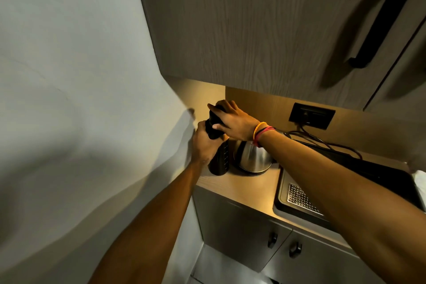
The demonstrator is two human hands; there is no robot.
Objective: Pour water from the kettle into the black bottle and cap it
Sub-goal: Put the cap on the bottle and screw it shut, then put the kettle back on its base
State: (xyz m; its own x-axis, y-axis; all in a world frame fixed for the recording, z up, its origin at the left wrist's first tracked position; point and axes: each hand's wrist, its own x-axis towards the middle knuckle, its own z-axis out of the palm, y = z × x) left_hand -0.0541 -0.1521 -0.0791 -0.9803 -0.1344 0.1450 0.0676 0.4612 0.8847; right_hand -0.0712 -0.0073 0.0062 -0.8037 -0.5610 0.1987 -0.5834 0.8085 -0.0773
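The black bottle (220, 159) stands upright on the wooden counter (249, 189), close to the left wall. My left hand (205, 143) is wrapped around its upper body. Its black cap (214, 125) is on the top of the bottle, and my right hand (232, 120) grips it from above. The steel kettle (253, 157) sits on the counter just right of the bottle, partly hidden behind my right wrist.
A dark sink (299, 203) with a perforated metal strainer lies to the right. A black wall socket (311, 115) with a cable sits at the back. An upper cabinet (265, 30) hangs overhead, and lower cabinet doors (265, 240) stand below the counter.
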